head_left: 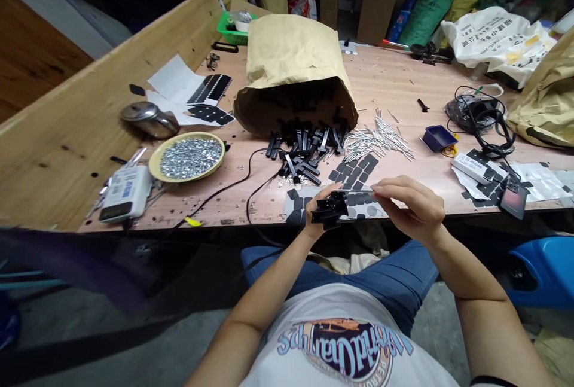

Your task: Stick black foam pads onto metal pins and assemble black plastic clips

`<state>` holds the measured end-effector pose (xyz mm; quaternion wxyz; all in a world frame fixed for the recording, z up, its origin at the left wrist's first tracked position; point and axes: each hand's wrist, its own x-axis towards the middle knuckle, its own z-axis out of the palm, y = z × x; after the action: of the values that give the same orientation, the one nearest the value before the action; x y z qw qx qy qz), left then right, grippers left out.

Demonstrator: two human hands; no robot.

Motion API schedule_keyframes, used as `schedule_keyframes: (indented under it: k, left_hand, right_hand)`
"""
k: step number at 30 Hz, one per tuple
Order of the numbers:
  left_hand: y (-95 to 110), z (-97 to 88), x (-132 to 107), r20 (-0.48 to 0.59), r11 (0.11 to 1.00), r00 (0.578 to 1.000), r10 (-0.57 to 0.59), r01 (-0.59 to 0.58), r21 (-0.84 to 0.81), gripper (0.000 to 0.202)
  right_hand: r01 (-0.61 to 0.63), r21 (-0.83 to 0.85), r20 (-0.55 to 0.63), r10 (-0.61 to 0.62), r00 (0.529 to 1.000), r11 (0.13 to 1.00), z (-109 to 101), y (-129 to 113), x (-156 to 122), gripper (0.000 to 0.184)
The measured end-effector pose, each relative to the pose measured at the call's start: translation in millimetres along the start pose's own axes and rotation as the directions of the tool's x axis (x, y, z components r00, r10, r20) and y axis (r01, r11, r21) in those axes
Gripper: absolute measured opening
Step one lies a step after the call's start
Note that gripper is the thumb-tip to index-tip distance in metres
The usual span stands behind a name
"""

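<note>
My left hand is closed around several black plastic parts in a bunch, just over the table's front edge. Between thumb and fingers, my right hand pinches a thin silvery metal pin. The pin lies level, its far end meeting the black parts; whether it sits inside one of them I cannot tell. Beyond my hands lies a heap of similar black parts at the mouth of a brown paper sack. Right of that heap is a spread of loose metal pins.
To the left stand a bowl of small metal pieces, a white box-shaped device and a metal container. Black cables cross the table. On the right are a small blue tray, a phone and a plastic bag.
</note>
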<state>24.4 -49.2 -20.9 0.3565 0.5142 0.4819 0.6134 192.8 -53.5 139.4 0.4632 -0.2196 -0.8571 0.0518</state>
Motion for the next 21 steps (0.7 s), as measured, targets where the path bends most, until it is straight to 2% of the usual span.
schedule_keyframes:
  k: [2,4,10,16,18,19,21]
  left_hand:
    - [2,-1.0,-1,0.021,0.996,0.996,0.086,-0.087,0.017,0.027]
    - [5,-1.3,-2,0.028,0.990,0.990,0.137,-0.137,0.027,0.026]
    - [12,-2.9,-3,0.052,0.984,0.983,0.178,-0.178,0.005,0.030]
    - [18,-4.5,-4,0.126,0.970,0.967,0.221,-0.232,0.077,0.030]
    - [18,-3.2,-4,0.137,0.972,0.964,0.228,-0.234,0.033,0.027]
    - [18,-2.4,-5,0.135,0.976,0.967,0.217,-0.220,0.002,0.026]
    - [17,-1.2,-4,0.113,0.991,0.985,0.132,-0.131,-0.021,0.027]
  right_hand:
    - [0.058,0.008,-0.021,-0.057,0.998,0.998,2,-3,-1,0.023]
    - [0.104,-0.010,0.014,-0.103,0.995,0.995,5,-4,-2,0.020]
    - [0.227,-0.117,0.147,-0.210,0.967,0.967,23,8,-14,0.012]
    - [0.271,-0.145,0.223,-0.236,0.946,0.952,37,16,-27,0.020]
    - [0.231,-0.134,0.248,-0.194,0.949,0.964,37,24,-30,0.019]
    - [0.178,-0.147,0.263,-0.135,0.955,0.973,36,33,-32,0.019]
    - [-0.010,-0.253,0.270,0.081,0.960,0.967,33,60,-35,0.020]
